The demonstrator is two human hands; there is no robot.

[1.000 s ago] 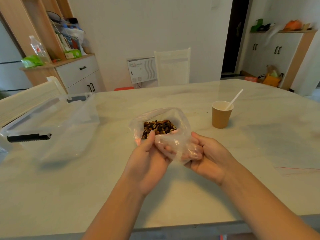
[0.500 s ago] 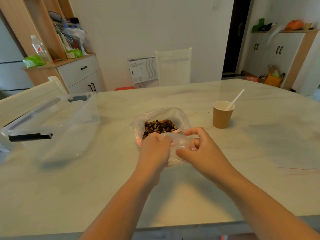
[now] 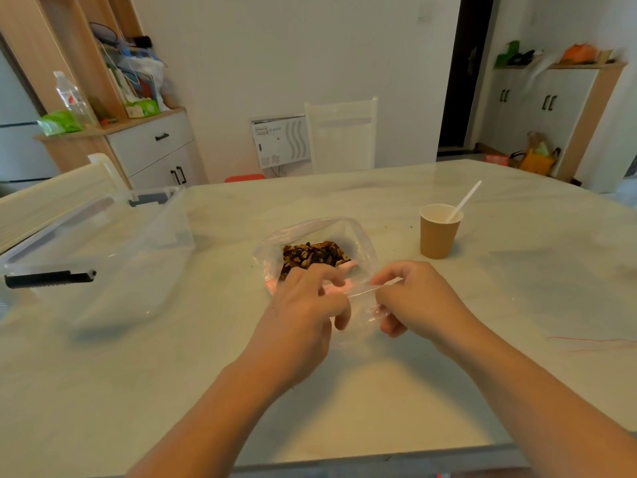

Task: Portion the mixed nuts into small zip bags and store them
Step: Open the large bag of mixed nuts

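Note:
A large clear bag [image 3: 358, 236] stands open on the table, with mixed nuts [image 3: 312, 256] showing inside. In front of it I hold a small clear zip bag [image 3: 363, 298] stretched between both hands. My left hand [image 3: 303, 305] pinches its left end near the pink zip strip. My right hand [image 3: 413, 294] pinches its right end. The small bag looks empty, though glare makes this hard to judge.
A brown paper cup [image 3: 437, 232] with a white spoon [image 3: 463, 201] stands right of the nut bag. A clear plastic storage box [image 3: 103, 243] with black latches sits at the left. A thin red thread [image 3: 593, 339] lies at the table's right edge. White chairs stand behind and left.
The hands held a bunched small bag close together before. They have now drawn apart and pulled the small bag flat between them, in front of the nut bag.

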